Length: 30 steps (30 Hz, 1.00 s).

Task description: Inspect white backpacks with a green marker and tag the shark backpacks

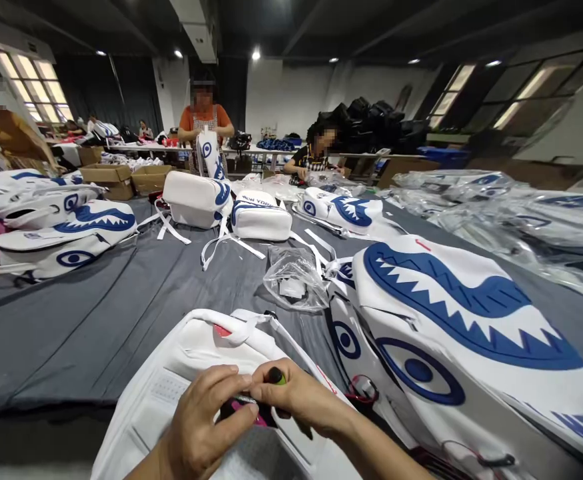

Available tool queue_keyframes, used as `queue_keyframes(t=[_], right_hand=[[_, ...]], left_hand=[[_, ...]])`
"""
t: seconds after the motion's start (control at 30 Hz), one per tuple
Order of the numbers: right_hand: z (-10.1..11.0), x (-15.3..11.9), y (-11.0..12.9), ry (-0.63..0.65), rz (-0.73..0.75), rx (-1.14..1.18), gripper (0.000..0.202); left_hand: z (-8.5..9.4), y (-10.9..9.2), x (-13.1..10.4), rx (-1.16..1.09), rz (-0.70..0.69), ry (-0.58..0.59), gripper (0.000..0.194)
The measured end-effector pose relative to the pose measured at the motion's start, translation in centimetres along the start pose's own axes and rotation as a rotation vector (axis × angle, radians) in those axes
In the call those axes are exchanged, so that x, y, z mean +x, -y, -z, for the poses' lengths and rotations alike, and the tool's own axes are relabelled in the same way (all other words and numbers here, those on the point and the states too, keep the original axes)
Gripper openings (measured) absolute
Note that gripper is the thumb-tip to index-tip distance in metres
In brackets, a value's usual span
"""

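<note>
A white backpack point(146, 400) lies in front of me at the table's near edge, its straps towards the far side. Over its middle, my left hand point(211, 413) has thumb and fingers closed on the edge of a small dark and pink piece point(258, 419). My right hand point(296, 393) touches the left one and is wrapped round a dark tool with a green end point(276, 376). The tool's lower part is mostly hidden by the fingers.
White backpacks with blue shark mouths point(416, 373) are stacked close on the right; another point(71, 243) lies left. A clear plastic bag point(296, 283) and more bags point(261, 217) lie ahead on the grey table point(106, 313). Several people stand or sit beyond.
</note>
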State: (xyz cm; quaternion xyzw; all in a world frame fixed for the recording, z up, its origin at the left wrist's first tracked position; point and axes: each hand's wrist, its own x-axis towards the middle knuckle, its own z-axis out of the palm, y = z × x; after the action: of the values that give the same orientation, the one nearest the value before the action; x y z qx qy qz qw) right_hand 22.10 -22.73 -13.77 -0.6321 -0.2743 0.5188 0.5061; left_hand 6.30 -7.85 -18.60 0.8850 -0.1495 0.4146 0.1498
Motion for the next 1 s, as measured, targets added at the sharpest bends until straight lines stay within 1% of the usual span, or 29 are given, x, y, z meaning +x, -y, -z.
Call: queue_keyframes(t=[0.07, 0.1, 0.13, 0.17, 0.2, 0.27, 0.33, 0.37, 0.43, 0.5, 0.57, 0.6, 0.67, 0.7, 0.77, 0.83, 0.87, 0.93, 0.97, 1.0], right_hand=[[0.4, -0.3, 0.1, 0.088, -0.023, -0.028, 0.035], [0.7, -0.4, 0.1, 0.113, -0.014, -0.041, 0.032], [1.1, -0.4, 0.1, 0.111, 0.010, -0.066, 0.028], [1.5, -0.3, 0.0, 0.082, 0.041, -0.100, 0.024], [2.0, 0.0, -0.1, 0.025, 0.076, -0.138, 0.019], [2.6, 0.9, -0.3, -0.176, 0.169, -0.216, 0.011], [2.6, 2.3, -0.3, -0.375, 0.259, -0.320, 0.004], [2.3, 3.0, -0.3, -0.442, 0.302, -0.390, 0.003], [1.3, 4.3, -0.3, -0.497, 0.362, -0.567, 0.013], [0.4, 5.1, -0.2, -0.492, 0.339, -0.749, 0.024], [0.0, 5.5, 0.1, -0.462, 0.245, -0.909, 0.031], [-0.2, 5.7, 0.3, -0.435, 0.195, -0.970, 0.031], [-0.5, 6.0, 0.9, -0.347, 0.141, -1.090, 0.029], [-0.8, 6.4, 1.1, -0.286, 0.138, -1.166, 0.028], [-1.8, 7.5, 1.5, -0.119, 0.166, -1.351, 0.027], [-2.9, 8.7, 1.6, 0.057, 0.197, -1.515, 0.026], [-3.4, 9.3, 1.6, 0.122, 0.207, -1.564, 0.025], [-3.9, 10.0, 1.5, 0.169, 0.203, -1.617, 0.025], [-3.9, 10.2, 1.5, 0.173, 0.191, -1.632, 0.026], [-3.9, 10.4, 1.5, 0.184, 0.169, -1.648, 0.028]], left_hand=[[-0.2, -0.2, -0.6, 0.013, -0.036, 0.010, 0.036], [-0.2, -0.1, -1.0, 0.022, -0.045, 0.016, 0.037], [-0.1, 0.1, -1.5, 0.042, -0.035, 0.016, 0.040], [0.0, 0.6, -2.0, 0.081, 0.007, 0.012, 0.047], [0.1, 1.3, -2.6, 0.138, 0.083, 0.009, 0.054], [0.3, 3.1, -3.8, 0.268, 0.232, 0.055, 0.063], [0.1, 4.9, -4.5, 0.361, 0.292, 0.164, 0.057], [0.0, 5.7, -4.6, 0.383, 0.303, 0.226, 0.050], [-0.4, 6.6, -4.8, 0.380, 0.341, 0.307, 0.037], [-0.7, 6.8, -5.1, 0.342, 0.364, 0.317, 0.026], [-0.8, 6.6, -5.6, 0.298, 0.341, 0.271, 0.020], [-0.8, 6.4, -5.9, 0.284, 0.335, 0.237, 0.021], [-0.8, 6.0, -6.3, 0.266, 0.355, 0.185, 0.026], [-0.8, 5.9, -6.4, 0.261, 0.372, 0.168, 0.027], [-0.9, 5.6, -6.4, 0.258, 0.387, 0.136, 0.028], [-0.8, 5.4, -6.1, 0.253, 0.376, 0.107, 0.028], [-0.6, 5.4, -6.1, 0.240, 0.359, 0.099, 0.028], [-0.2, 5.5, -6.4, 0.222, 0.338, 0.073, 0.030], [0.1, 5.7, -7.0, 0.242, 0.367, 0.049, 0.031], [0.4, 6.0, -7.7, 0.284, 0.445, 0.022, 0.036]])
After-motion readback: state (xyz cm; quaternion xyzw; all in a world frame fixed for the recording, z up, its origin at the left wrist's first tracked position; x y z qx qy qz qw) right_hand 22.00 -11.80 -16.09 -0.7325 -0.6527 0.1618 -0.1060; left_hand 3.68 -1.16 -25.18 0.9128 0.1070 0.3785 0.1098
